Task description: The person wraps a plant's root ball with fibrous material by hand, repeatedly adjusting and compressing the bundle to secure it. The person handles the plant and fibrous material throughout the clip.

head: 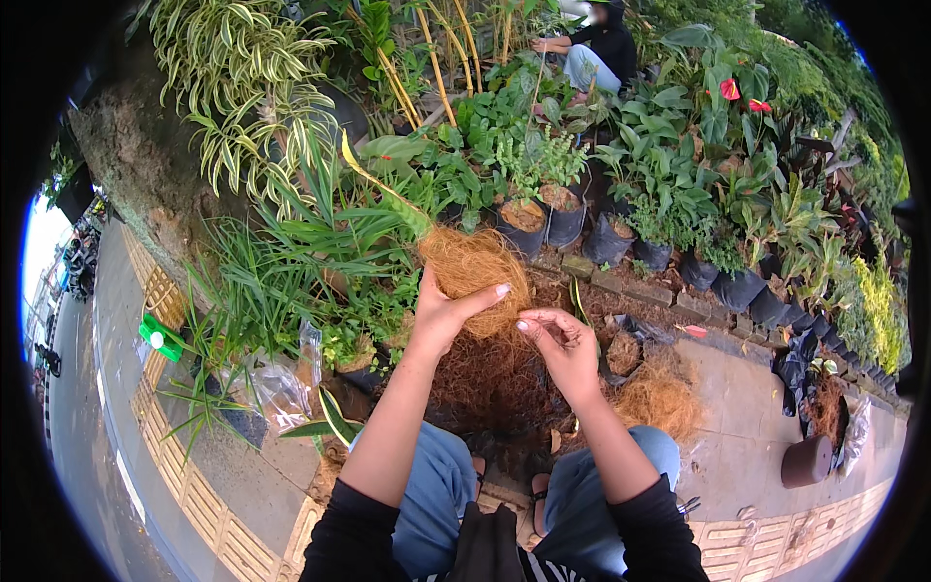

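My left hand (449, 313) grips a ball of brown coconut fibre (476, 273), its thumb lying across the front. From the ball's upper left sticks out a long green leaf (407, 211) with a yellow tip. My right hand (560, 338) is at the ball's lower right, thumb and forefinger pinched together at the edge of the fibre; whether strands are between them is hard to tell. Below the ball lies a heap of dark, reddish-brown fibre (480, 385). A looser pile of light brown fibre (660, 396) is to the right, beside a small fibre-wrapped root ball (623, 353).
Plants in black grow bags (609, 240) line a brick edging (647, 292). Spiky green plants and clear plastic (280, 389) are at left, near a tree trunk (145, 160). A brown pot (806, 461) lies at right. Another person (600, 54) sits among plants behind.
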A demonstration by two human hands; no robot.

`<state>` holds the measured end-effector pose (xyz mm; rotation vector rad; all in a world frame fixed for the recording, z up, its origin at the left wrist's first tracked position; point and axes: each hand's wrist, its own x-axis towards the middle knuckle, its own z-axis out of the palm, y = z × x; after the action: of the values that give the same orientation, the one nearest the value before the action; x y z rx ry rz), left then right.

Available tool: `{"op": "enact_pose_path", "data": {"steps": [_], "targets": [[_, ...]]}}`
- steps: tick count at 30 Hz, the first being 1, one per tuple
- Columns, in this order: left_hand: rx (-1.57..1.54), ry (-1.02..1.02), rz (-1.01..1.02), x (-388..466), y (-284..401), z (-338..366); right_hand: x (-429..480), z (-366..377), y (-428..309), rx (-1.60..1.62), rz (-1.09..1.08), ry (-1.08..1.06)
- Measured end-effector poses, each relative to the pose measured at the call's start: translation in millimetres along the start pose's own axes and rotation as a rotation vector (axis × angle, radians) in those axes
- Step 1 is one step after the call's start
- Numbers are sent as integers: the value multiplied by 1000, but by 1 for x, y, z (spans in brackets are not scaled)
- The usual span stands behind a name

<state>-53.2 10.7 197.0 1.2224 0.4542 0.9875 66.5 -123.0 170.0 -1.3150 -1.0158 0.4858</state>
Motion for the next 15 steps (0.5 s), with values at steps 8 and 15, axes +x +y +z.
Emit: {"op": "enact_pose_path", "data": {"steps": [8,15], "targets": [[-98,26,-95,0,1,5,13,-6,31,275,317,-124],[36,44,-68,3,-1,11,42,-144,30,-195,331,-429]]}}
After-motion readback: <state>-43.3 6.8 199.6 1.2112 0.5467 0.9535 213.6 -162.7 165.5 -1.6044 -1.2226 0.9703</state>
